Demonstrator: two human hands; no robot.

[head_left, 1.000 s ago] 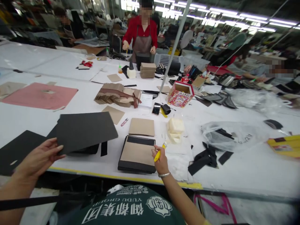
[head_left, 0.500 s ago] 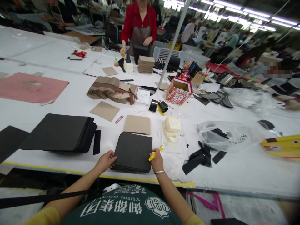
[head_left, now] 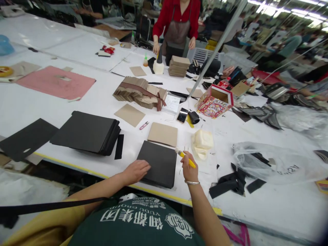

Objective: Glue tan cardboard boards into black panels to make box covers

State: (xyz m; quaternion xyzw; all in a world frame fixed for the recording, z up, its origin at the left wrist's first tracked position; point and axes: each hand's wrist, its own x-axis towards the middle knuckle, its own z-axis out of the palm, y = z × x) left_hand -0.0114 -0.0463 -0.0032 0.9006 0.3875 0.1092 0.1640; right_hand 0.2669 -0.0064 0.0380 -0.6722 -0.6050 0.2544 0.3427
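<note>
Near the front table edge lies a small stack of black sheets point(head_left: 160, 164). My left hand point(head_left: 137, 171) rests on its left side, fingers close together and bent; whether they grip anything cannot be seen. A yellow-handled brush point(head_left: 188, 160) is held in my right hand point(head_left: 190, 167), just right of the stack, its bristles pointing up and left over the stack's corner. Behind the stack lies a beige board point(head_left: 163, 134). A cream-coloured container point(head_left: 203, 141) stands behind my right hand. A larger pile of black sheets point(head_left: 84, 131) is at the left.
Farther back are a bundle of beige pieces point(head_left: 139, 93), a phone point(head_left: 182, 115), small scissors point(head_left: 144, 125) and a patterned box point(head_left: 215, 102). Black strips point(head_left: 230, 182) and a plastic bag point(head_left: 271, 164) lie right. A person in red point(head_left: 176, 24) stands across the table point(head_left: 102, 85).
The view has shifted left. My left hand has moved from the stack's left edge onto its top. My right hand has left the stack's edge, and the brush now points up and left.
</note>
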